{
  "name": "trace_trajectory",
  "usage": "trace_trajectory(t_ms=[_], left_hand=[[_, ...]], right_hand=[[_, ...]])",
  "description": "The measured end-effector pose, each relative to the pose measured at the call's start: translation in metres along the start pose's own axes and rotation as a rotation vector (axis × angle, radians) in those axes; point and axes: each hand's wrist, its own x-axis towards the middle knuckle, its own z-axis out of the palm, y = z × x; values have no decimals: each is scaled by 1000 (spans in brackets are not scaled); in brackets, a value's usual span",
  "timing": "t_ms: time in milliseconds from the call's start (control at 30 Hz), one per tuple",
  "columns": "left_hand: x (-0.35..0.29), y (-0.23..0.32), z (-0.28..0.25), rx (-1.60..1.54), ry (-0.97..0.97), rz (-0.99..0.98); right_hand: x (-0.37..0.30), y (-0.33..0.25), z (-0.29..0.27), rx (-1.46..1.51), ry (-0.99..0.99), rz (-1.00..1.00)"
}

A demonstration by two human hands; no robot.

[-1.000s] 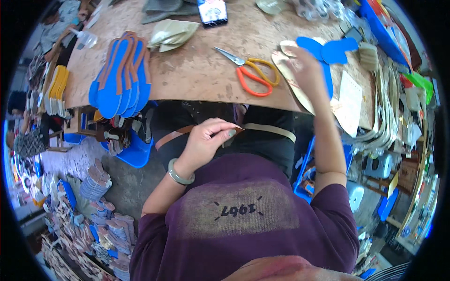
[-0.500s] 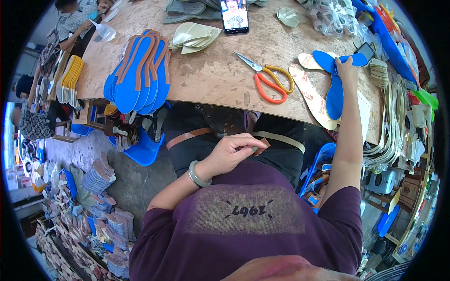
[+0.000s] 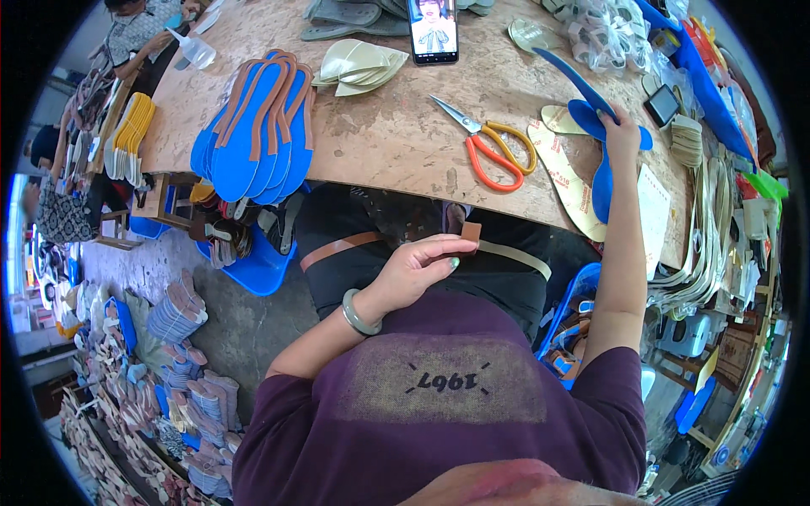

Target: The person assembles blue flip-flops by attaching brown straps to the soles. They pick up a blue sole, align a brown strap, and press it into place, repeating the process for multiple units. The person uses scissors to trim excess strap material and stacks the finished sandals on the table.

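Note:
My right hand (image 3: 623, 133) grips a blue insole (image 3: 575, 80) at one end, its other end raised off the table. Beneath it lie more blue insoles (image 3: 602, 192), partly hidden by my hand and forearm. Cream printed sole pieces (image 3: 558, 173) rest just left of them. My left hand (image 3: 413, 274) is over my lap, pinching a small brown strip (image 3: 472, 232) between thumb and fingers. Blue insoles edged with brown strips (image 3: 268, 126) lie overlapped at the table's left front edge. Orange-handled scissors (image 3: 489, 145) lie partly open between the two groups.
A phone (image 3: 434, 34) stands at the back, beside pale curved pieces (image 3: 359, 67). Yellow insoles (image 3: 131, 135) are stacked at far left. Long strips (image 3: 704, 228) hang at the right edge. Blue bins (image 3: 261, 266) stand below the table. Another person (image 3: 139, 42) sits far left.
My right hand has lifted one blue insole, which now tilts up from the pile. My left hand has turned slightly, and the brown strip points more upright.

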Motion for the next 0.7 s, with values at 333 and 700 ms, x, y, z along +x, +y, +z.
trace_trajectory(t_ms=[333, 700], left_hand=[[7, 4, -39, -303, -140, -57], [18, 28, -22, 7, -99, 129]], right_hand=[[-126, -176, -17, -30, -759, -865], [-187, -205, 36, 425, -505, -645]])
